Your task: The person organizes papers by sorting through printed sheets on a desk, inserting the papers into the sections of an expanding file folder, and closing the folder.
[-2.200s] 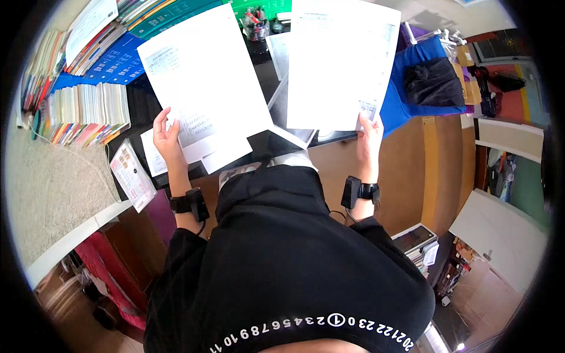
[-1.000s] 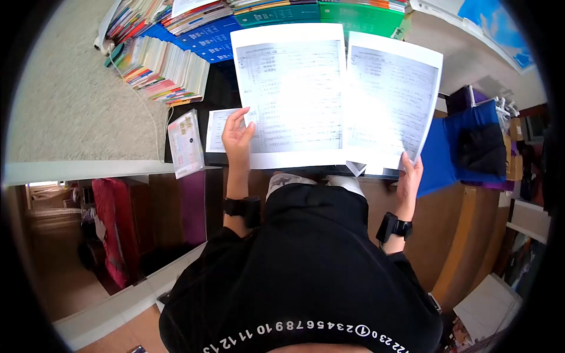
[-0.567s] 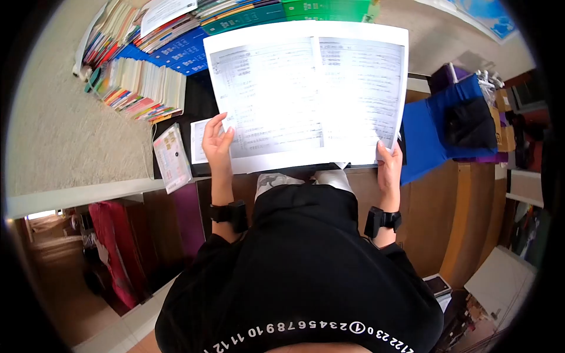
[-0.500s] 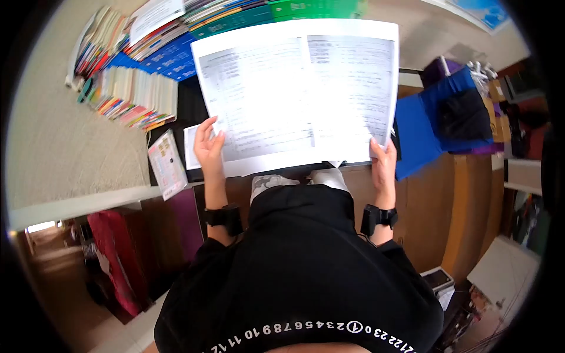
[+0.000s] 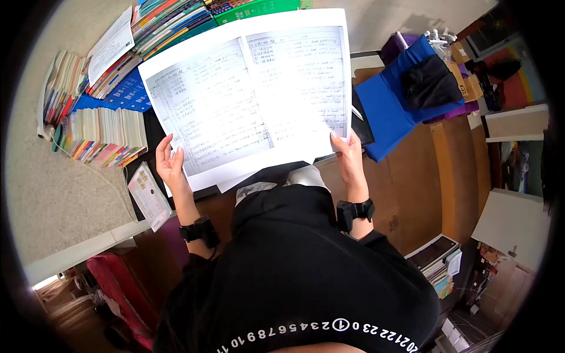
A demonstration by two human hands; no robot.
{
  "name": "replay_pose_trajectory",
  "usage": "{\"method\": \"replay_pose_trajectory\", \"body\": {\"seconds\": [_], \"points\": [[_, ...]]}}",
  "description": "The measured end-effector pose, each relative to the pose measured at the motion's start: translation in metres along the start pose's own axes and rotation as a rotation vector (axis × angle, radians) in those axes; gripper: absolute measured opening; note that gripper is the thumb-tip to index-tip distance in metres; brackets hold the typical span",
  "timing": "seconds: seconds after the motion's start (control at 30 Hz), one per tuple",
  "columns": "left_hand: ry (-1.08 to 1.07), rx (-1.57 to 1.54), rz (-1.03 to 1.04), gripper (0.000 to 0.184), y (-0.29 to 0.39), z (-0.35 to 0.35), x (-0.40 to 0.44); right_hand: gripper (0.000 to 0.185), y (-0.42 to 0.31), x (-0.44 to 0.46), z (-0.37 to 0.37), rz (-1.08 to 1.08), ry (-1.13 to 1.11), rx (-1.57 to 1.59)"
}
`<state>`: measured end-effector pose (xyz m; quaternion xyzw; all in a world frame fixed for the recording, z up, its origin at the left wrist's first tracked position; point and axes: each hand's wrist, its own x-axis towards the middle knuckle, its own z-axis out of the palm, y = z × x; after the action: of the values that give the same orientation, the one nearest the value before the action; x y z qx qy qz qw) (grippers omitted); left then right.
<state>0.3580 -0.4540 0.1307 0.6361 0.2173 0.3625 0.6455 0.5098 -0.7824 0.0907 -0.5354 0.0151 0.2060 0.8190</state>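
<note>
A large white sheet (image 5: 282, 141) printed with two pages of handwritten notes is held up in front of me, tilted slightly in view. My left hand (image 5: 171, 165) closes on its lower left edge, thumb beside the margin. At the lower right corner, my right hand (image 5: 350, 156) pinches the paper with its thumb on the printed face and the other fingers mostly behind. A white corner of paper (image 5: 232, 182) pokes out below the bottom edge; whether it belongs to a second sheet I cannot tell. Each wrist wears a black strapped device.
Rows of books (image 5: 109, 132) and blue file boxes (image 5: 129, 94) stand at the left, with a green box (image 5: 259, 10) behind the sheet. A plastic-wrapped packet (image 5: 149, 197) lies by the desk edge. To the right are a blue folding chair (image 5: 382, 112) and a black cloth (image 5: 432, 82).
The sheet and both hands now appear further left in view, and the sheet is more tilted. The surroundings have shifted left too. Its handwriting reads more clearly. Both hands keep their hold.
</note>
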Motion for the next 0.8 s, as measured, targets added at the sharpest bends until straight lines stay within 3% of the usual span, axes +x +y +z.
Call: {"method": "replay_pose_trajectory", "body": {"seconds": [0.7, 0.8], "points": [[0.094, 0.012, 0.006, 0.038, -0.006, -0.003, -0.014, 0.033, 0.000, 0.017, 0.003, -0.004, -0.085, -0.057], [0.089, -0.037, -0.026, 0.047, -0.004, 0.002, -0.014, 0.031, -0.008, 0.014, 0.015, 0.033, -0.104, -0.021]]}}
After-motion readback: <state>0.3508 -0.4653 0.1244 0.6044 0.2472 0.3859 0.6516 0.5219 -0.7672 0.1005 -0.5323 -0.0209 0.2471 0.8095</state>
